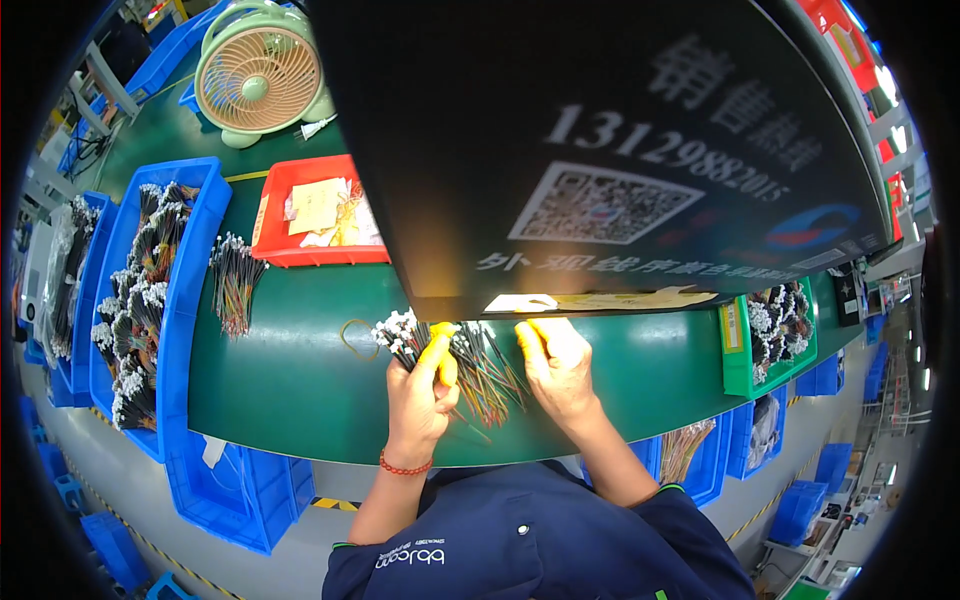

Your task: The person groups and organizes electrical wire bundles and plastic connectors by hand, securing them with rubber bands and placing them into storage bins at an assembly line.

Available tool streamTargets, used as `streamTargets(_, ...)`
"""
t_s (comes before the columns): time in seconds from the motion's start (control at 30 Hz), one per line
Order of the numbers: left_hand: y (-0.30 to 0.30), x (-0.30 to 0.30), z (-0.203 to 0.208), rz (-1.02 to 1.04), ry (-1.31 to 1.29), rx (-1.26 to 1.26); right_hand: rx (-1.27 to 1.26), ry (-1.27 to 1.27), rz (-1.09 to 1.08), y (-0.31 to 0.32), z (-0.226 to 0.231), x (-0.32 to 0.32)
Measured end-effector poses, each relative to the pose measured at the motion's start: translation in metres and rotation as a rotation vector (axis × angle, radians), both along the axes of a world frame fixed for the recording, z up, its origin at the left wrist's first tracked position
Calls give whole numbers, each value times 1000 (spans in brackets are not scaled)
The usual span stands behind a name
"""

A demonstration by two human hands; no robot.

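Note:
My left hand [423, 392], with yellow finger covers, is closed on a bunch of wire harnesses [400, 338]. Their white connectors stick out beyond the fingers, and thin wire ends trail out below. More loose wire harnesses [488, 375] lie on the green table just right of that hand, dark at the far end and brownish nearer me. To their right, my right hand [560, 378] has its covered thumb and forefinger brought together. Whatever sits between those fingertips is too small to make out. Above both hands, a large black panel [450, 180] hides the table behind it.
Left stands a blue bin [205, 290] full of harnesses, with a loose harness pile [236, 285] beside it. A red tray [330, 256] holds bags and paper. A fan [258, 80] stands far left. At right is a green bin [740, 372]; blue bins [240, 490] hang below the table edge.

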State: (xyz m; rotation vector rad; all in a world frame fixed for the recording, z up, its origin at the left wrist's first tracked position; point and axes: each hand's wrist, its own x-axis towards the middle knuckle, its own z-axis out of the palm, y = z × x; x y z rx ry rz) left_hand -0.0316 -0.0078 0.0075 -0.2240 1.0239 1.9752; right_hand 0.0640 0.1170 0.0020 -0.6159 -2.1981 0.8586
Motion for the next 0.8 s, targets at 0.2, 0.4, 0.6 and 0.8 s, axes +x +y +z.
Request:
streamTargets(0.2, 0, -1, -2, 8, 10, 8, 374, -233, 7, 5, -4, 6)
streamTargets(0.4, 2, -5, -2, -5, -83, 31, 421, -121, 67, 7, 0, 2)
streamTargets(0.6, 3, -5, 5, 61, -62, 135, -283, -199, 377, -38, 37, 18)
streamTargets(0.8, -1, 14, 13, 141, 42, 278, -628, -284, 357, -56, 18, 30)
